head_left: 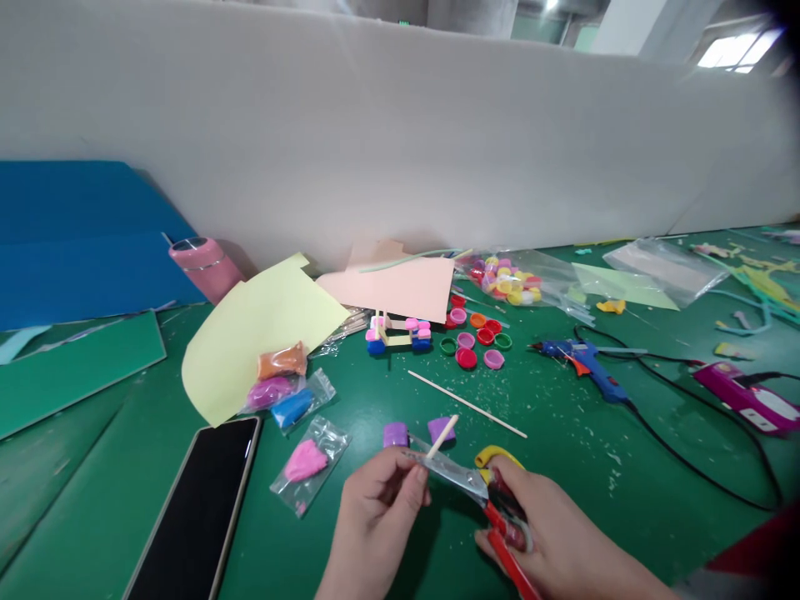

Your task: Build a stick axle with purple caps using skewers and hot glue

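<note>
Between its thumb and fingers, my left hand (386,508) pinches a short, pale wooden stick (445,434) that slants up to the right. My right hand (543,517) grips scissors (459,473) with red and yellow handles. Their blades lie across the stick close to my left fingertips; whether they cut into it I cannot tell. Just beyond the hands sit two purple clay pieces (395,434). A longer thin stick (467,403) lies on the table behind them. Farther back stands a small model (397,332) of sticks with blue and pink clay.
Bottle caps (466,358) lie beyond my right hand. A blue glue gun (581,367) with its cord is at the right. Clay packets (306,462), a phone (193,508) and yellow paper (218,350) are on the left. A pink bottle (209,271) leans near the white partition (350,142).
</note>
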Tool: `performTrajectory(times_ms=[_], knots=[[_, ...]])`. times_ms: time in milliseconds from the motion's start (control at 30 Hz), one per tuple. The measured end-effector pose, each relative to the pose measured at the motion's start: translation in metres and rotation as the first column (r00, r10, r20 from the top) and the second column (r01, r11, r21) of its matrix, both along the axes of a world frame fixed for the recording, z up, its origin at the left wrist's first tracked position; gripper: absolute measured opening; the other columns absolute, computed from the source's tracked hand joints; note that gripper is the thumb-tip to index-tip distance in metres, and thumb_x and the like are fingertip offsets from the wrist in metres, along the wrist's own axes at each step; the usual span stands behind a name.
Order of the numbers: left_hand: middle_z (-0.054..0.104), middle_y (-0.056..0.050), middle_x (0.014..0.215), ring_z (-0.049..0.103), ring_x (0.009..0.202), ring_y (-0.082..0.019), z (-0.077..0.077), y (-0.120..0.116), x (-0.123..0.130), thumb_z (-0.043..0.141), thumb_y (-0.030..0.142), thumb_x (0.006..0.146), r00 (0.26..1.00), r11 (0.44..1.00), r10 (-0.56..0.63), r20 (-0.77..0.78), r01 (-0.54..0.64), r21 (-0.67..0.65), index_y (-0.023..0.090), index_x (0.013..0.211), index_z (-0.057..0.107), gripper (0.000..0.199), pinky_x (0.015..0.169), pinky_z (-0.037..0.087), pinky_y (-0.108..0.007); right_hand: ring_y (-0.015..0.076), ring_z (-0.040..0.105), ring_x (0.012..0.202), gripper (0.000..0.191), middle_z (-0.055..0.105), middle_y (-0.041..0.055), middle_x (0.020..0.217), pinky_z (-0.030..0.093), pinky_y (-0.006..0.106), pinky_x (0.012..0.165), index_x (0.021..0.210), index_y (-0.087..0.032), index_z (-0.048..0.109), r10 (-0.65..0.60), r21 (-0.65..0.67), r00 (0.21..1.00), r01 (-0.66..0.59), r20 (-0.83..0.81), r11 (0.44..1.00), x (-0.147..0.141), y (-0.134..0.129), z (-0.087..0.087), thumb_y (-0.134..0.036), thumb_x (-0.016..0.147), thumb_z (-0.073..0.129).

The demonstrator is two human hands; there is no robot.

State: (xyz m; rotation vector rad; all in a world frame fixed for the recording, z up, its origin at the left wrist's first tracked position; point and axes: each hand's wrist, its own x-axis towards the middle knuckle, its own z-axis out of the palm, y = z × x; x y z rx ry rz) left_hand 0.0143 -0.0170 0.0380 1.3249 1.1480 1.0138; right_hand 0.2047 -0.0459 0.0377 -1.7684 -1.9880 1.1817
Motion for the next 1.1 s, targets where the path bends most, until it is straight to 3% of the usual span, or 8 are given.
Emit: performTrajectory(times_ms=[100,167,333,433,600,867,1100], knots=[[0.057,0.000,0.055,0.049,0.050,-0.011,-0.0010,-0.0021,0.0031,0.057,0.022,0.074,0.996,0.993,0.082,-0.039,-0.078,0.092,0.015,0.063,0.060,0.013,0.047,0.038,-0.019,0.0114,0.040,0.053,0.021,0.050,-0.0043,0.065,0.031,0.021,0.048,0.074,-0.023,0.037,-0.007,0.033,1.000,0.007,0.004,0.999,0.0008,0.0009,-0.0032,-0.028,0.068,0.057],[0.054,0.001,0.052,0.046,0.047,-0.010,-0.0009,-0.0020,0.0020,0.058,0.023,0.074,0.997,0.994,0.075,-0.021,-0.073,0.078,0.015,0.060,0.059,0.016,0.044,0.035,-0.018,0.0112,0.040,0.053,0.022,0.051,-0.0044,0.066,0.031,0.021,0.049,0.077,-0.023,0.038,-0.009,0.027,1.000,0.009,-0.004,1.000,0.0009,0.0008,-0.0032,-0.028,0.068,0.057],[0.048,0.003,0.048,0.038,0.044,-0.007,-0.0010,0.0004,-0.0054,0.059,0.030,0.075,0.990,0.986,-0.050,0.131,0.069,-0.150,0.014,0.066,0.061,0.019,0.042,0.030,-0.017,0.0100,0.038,0.051,0.025,0.048,-0.0063,0.062,0.030,0.020,0.047,0.075,-0.023,0.036,0.005,-0.022,0.999,-0.006,-0.037,1.000,0.0003,-0.0010,0.0014,-0.028,0.067,0.059],[0.049,0.003,0.047,0.037,0.043,-0.007,-0.0017,0.0001,-0.0046,0.059,0.032,0.076,0.986,0.969,-0.041,0.162,0.079,-0.235,0.014,0.067,0.060,0.020,0.041,0.028,-0.017,0.0098,0.038,0.050,0.024,0.048,-0.0063,0.061,0.030,0.020,0.047,0.072,-0.023,0.035,-0.001,-0.021,1.000,0.001,-0.022,1.000,0.0001,-0.0012,0.0014,-0.026,0.066,0.058],[0.056,0.000,0.055,0.046,0.052,-0.010,-0.0010,-0.0009,0.0004,0.062,0.029,0.073,0.995,0.996,0.041,0.089,-0.033,-0.085,0.015,0.063,0.060,0.018,0.048,0.035,-0.019,0.0100,0.037,0.052,0.024,0.049,-0.0058,0.064,0.030,0.021,0.048,0.075,-0.023,0.036,-0.010,0.001,1.000,0.010,-0.001,1.000,0.0006,-0.0011,-0.0021,-0.027,0.067,0.058],[0.046,0.005,0.045,0.030,0.040,-0.005,-0.0011,0.0015,-0.0051,0.061,0.038,0.073,0.963,0.941,-0.077,0.257,0.155,-0.299,0.014,0.067,0.059,0.025,0.040,0.021,-0.017,0.0097,0.037,0.050,0.027,0.046,-0.0072,0.060,0.029,0.020,0.046,0.073,-0.023,0.034,0.022,-0.044,1.000,-0.022,-0.004,0.999,0.0008,-0.0002,0.0023,-0.028,0.065,0.060],[0.054,0.000,0.052,0.045,0.049,-0.010,0.0030,0.0021,0.0003,0.061,0.033,0.072,0.999,0.996,0.023,0.038,-0.019,-0.090,0.014,0.061,0.060,0.021,0.047,0.033,-0.020,0.0109,0.039,0.053,0.026,0.052,-0.0035,0.067,0.031,0.021,0.049,0.075,-0.022,0.038,-0.002,-0.013,0.999,0.002,0.047,1.000,0.0014,0.0014,-0.0028,-0.034,0.067,0.060]])
